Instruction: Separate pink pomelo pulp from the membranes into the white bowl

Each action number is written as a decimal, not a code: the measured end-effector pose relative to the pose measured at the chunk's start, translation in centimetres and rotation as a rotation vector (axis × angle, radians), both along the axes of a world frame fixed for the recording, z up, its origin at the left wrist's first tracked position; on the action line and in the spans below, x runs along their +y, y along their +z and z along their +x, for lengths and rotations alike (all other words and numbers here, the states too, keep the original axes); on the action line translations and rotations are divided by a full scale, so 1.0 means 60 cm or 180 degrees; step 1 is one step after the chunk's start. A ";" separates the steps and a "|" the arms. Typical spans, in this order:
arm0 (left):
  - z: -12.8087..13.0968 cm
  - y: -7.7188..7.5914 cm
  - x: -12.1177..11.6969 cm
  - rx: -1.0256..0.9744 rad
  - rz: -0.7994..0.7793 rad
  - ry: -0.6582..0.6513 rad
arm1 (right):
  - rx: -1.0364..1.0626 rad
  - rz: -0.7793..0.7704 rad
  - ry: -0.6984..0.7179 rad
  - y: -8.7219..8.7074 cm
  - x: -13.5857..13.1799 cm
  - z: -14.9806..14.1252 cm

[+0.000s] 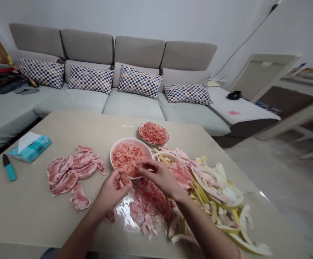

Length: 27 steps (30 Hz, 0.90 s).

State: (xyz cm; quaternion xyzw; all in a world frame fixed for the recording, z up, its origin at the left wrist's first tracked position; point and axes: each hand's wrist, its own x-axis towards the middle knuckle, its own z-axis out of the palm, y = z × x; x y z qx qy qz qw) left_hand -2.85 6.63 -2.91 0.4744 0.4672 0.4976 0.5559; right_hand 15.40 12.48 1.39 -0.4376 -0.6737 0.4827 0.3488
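My left hand [115, 190] is closed around a piece of pink pomelo flesh [123, 180], just off the near left rim of a white bowl [112, 162]. Loose pomelo pulp [129, 156] fills the bowl. Over the bowl's near right side, my right hand [156, 174] has its fingertips pinched together; what they hold is too small to make out. Below my hands lies a heap of pink membrane scraps [152, 201]. To the left, several unopened pomelo segments [75, 169] lie in a loose pile.
Behind the bowl stands a plate of pulp [153, 133]. Yellow and white pomelo peels [213, 190] spread over the right of the table [97, 126]. At the left are a tissue pack [32, 148] and a teal-handled knife [9, 168]. A sofa [134, 102] runs along the far side.
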 end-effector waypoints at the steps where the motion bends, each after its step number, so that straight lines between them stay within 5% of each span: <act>1: 0.000 0.000 0.000 -0.0029 -0.0016 -0.0010 | -0.0183 0.0407 -0.0116 0.002 0.004 0.000; 6: 0.003 0.006 -0.003 -0.0134 -0.0064 0.0001 | -0.0667 0.1612 -0.0521 0.010 0.004 -0.007; 12: 0.005 0.018 -0.009 0.0141 -0.0088 0.0069 | -0.0773 0.0775 0.0242 0.012 -0.039 -0.028; 18: 0.007 0.019 -0.013 0.0151 -0.0170 -0.0042 | -0.0673 0.0385 0.0357 0.004 -0.047 -0.035; 27: 0.001 0.025 -0.013 -0.0485 -0.0273 -0.0492 | 0.0518 -0.1466 0.0695 -0.010 -0.029 -0.010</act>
